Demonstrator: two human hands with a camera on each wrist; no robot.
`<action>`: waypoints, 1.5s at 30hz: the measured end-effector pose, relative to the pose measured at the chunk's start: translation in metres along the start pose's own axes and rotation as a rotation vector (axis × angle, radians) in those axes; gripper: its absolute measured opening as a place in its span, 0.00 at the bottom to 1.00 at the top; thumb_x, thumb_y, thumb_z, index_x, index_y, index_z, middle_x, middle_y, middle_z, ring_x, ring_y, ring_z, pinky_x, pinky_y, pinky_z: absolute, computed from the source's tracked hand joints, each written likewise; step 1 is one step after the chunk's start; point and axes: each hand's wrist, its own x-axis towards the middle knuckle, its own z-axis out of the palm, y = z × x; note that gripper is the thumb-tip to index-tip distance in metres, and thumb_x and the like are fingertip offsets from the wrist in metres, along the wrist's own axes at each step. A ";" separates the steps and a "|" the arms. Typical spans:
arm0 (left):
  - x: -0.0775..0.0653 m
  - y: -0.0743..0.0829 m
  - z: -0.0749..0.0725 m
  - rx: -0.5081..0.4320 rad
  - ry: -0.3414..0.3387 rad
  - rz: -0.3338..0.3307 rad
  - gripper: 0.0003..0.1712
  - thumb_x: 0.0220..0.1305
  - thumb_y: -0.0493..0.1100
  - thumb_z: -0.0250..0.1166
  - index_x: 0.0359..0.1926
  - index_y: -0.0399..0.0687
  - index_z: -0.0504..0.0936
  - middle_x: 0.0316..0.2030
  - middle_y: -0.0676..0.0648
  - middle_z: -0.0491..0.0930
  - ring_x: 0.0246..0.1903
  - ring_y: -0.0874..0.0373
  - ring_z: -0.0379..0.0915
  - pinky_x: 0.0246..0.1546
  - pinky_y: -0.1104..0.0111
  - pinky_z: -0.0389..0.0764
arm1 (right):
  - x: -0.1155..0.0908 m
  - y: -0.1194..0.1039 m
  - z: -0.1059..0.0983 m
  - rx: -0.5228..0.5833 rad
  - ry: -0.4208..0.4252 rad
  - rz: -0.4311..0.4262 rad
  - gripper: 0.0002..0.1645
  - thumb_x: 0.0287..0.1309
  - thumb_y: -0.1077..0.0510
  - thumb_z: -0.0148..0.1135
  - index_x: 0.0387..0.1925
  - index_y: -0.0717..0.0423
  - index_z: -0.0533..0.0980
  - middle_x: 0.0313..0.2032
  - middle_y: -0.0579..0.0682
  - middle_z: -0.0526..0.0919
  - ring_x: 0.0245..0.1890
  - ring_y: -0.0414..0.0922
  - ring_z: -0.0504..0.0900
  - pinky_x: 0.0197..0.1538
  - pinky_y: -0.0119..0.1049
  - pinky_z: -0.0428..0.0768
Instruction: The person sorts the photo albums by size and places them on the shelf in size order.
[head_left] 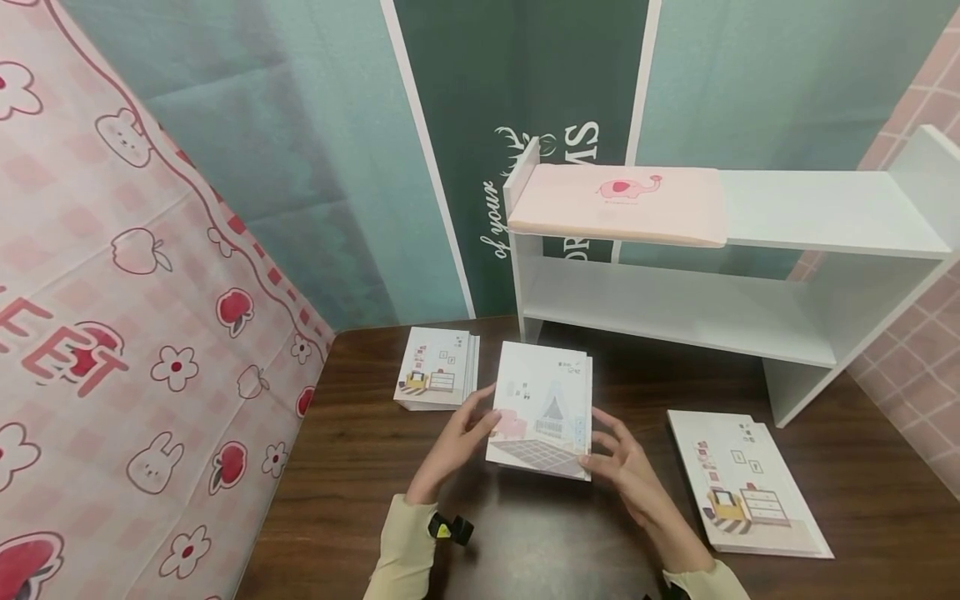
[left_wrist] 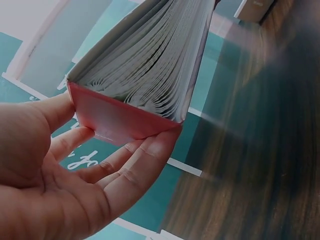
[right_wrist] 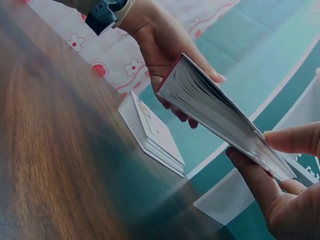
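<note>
Both hands hold up a photo album (head_left: 542,408) with a white illustrated cover, over the table in the head view. My left hand (head_left: 459,440) grips it at the pink-red spine (left_wrist: 117,112), thumb on one cover and fingertips on the other. At the opposite edge my right hand (head_left: 622,467) pinches the covers, thumb on the front and fingers (right_wrist: 252,172) behind. The album's many leaves (left_wrist: 145,60) show at its end in both wrist views, slightly fanned near the spine.
A small stack of similar white books (head_left: 435,367) lies at the back left. Another larger white book (head_left: 757,492) lies flat on the right. Behind stands a white two-tier shelf (head_left: 675,312), with a pink elephant-print item (head_left: 622,204) on top. Patterned cloth (head_left: 172,400) hangs at the left.
</note>
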 end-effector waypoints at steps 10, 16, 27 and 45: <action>0.005 0.006 0.001 0.040 0.018 -0.010 0.29 0.70 0.46 0.51 0.69 0.52 0.57 0.62 0.36 0.63 0.56 0.42 0.68 0.47 0.53 0.77 | 0.002 -0.007 -0.001 -0.001 0.020 0.004 0.44 0.52 0.71 0.59 0.67 0.58 0.50 0.43 0.50 0.76 0.35 0.43 0.83 0.38 0.35 0.81; 0.007 0.008 0.001 0.034 0.017 0.005 0.29 0.69 0.46 0.52 0.69 0.54 0.58 0.62 0.36 0.65 0.54 0.43 0.69 0.47 0.54 0.78 | 0.002 -0.011 -0.001 -0.006 0.023 -0.008 0.44 0.52 0.71 0.59 0.67 0.59 0.49 0.43 0.50 0.76 0.34 0.43 0.83 0.39 0.34 0.80; 0.010 0.012 -0.001 -0.022 -0.016 0.025 0.30 0.70 0.45 0.52 0.70 0.53 0.56 0.57 0.34 0.69 0.51 0.46 0.73 0.42 0.59 0.80 | 0.003 -0.014 -0.003 -0.042 0.046 -0.002 0.44 0.52 0.68 0.61 0.68 0.55 0.51 0.43 0.49 0.77 0.36 0.44 0.83 0.42 0.34 0.79; 0.026 0.000 -0.001 -0.034 -0.003 0.066 0.29 0.69 0.47 0.53 0.69 0.59 0.58 0.58 0.41 0.67 0.48 0.51 0.73 0.40 0.62 0.81 | 0.003 -0.020 -0.005 -0.053 0.046 -0.055 0.44 0.53 0.69 0.59 0.68 0.55 0.51 0.44 0.48 0.76 0.37 0.42 0.82 0.43 0.33 0.79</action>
